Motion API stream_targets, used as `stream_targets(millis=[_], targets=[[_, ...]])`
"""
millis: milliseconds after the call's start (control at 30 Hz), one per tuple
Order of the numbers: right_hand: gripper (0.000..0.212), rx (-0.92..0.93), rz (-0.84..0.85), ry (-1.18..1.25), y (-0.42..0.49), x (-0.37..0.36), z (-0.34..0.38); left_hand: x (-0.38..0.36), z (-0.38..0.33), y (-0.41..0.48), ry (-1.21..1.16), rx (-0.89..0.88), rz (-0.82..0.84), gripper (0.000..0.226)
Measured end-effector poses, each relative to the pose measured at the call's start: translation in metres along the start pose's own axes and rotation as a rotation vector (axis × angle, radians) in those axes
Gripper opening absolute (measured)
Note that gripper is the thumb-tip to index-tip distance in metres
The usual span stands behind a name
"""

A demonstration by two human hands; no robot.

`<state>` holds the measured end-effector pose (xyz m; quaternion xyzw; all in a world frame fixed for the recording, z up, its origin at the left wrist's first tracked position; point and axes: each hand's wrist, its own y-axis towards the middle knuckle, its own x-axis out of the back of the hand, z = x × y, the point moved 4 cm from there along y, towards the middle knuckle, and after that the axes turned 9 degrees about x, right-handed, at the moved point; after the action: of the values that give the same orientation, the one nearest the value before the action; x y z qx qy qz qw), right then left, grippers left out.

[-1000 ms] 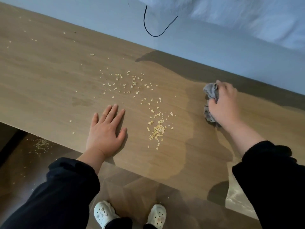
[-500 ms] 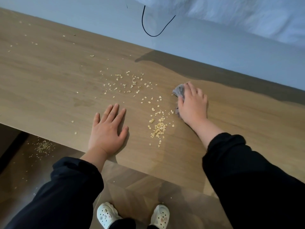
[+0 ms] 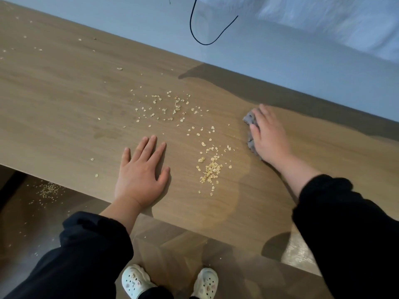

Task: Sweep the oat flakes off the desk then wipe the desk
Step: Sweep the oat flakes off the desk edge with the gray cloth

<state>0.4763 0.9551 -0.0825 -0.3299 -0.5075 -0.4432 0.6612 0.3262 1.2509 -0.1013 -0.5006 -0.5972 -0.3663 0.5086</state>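
The oat flakes (image 3: 210, 170) lie on the wooden worktop (image 3: 64, 93) between the two hands: a small dense heap near the front edge, a looser scatter above and left of it towards the middle, and stray single flakes far out to the left. More flakes show on the floor (image 3: 48, 189) below the front edge. The left hand (image 3: 141, 176) rests flat on the worktop just left of the heap, fingers straight and spread, holding nothing. The right hand (image 3: 269, 137) lies on a small grey cloth (image 3: 249, 120) to the right of the flakes, near but not touching them. Its fingers bend over the bunched fabric and press it down, so the grip looks closed on the cloth, though the thumb is hidden. The surface around and below that hand looks darker, probably damp. The flakes are likely light, dry and loose. They should slide easily before a flat edge but scatter or hop under a fast stroke, and a wet cloth may smear or pick them up. The cloth is soft and limp, best held as a wad under the palm with a broad leading edge towards the heap, pushing it to the front edge.
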Motion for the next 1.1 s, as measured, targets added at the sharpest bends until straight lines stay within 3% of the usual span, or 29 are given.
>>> stream_targets(millis=[200, 267, 400, 533, 767, 867, 1000, 1100], targets=[[0.049, -0.205, -0.096, -0.006, 0.014, 0.008, -0.024, 0.001, 0.000, 0.000, -0.004, -0.005, 0.000, 0.070], [0.047, -0.116, -0.067, 0.017, 0.026, 0.002, 0.008, 0.001, 0.000, -0.001, -0.001, -0.003, 0.002, 0.070], [0.047, 0.237, 0.092, 0.040, 0.018, -0.013, 0.068, 0.002, 0.000, 0.000, 0.002, 0.001, 0.006, 0.071], [0.051, 0.349, 0.198, -0.016, 0.016, 0.000, 0.049, 0.002, 0.000, -0.001, 0.020, 0.003, 0.013, 0.071], [0.049, 0.020, 0.048, 0.046, -0.025, 0.013, -0.013, 0.003, -0.001, -0.001, 0.027, 0.006, 0.025, 0.070], [0.050, -0.064, -0.004, 0.012, -0.042, -0.002, 0.021, 0.003, -0.002, -0.001, 0.027, 0.012, 0.029, 0.070], [0.052, -0.024, 0.073, 0.010, -0.048, -0.023, 0.082, 0.004, -0.003, 0.000, 0.030, 0.007, 0.035, 0.072], [0.052, -0.051, 0.072, -0.001, -0.055, -0.018, 0.077, 0.005, -0.003, -0.001, 0.031, 0.006, 0.035, 0.072]])
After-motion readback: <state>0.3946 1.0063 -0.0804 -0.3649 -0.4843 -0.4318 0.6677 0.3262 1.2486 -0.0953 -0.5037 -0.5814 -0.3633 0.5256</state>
